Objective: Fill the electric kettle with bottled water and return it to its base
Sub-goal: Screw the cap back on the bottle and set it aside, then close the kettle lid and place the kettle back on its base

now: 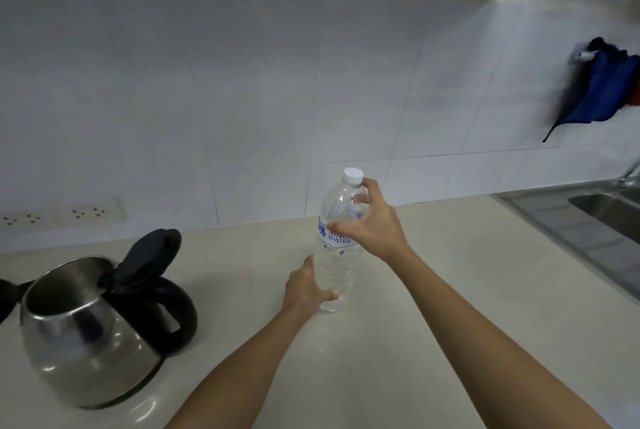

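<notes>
A clear plastic water bottle with a white cap stands upright on the beige counter. My right hand wraps around its upper part, just below the cap. My left hand holds its lower part near the base. The cap is on. At the left stands a steel electric kettle with a black handle; its black lid is flipped up and the inside shows. A black shape at the left edge may be the kettle's base; I cannot tell.
A steel sink with a tap sits at the right. Blue and orange cloths hang on the white tiled wall. Wall sockets are behind the kettle.
</notes>
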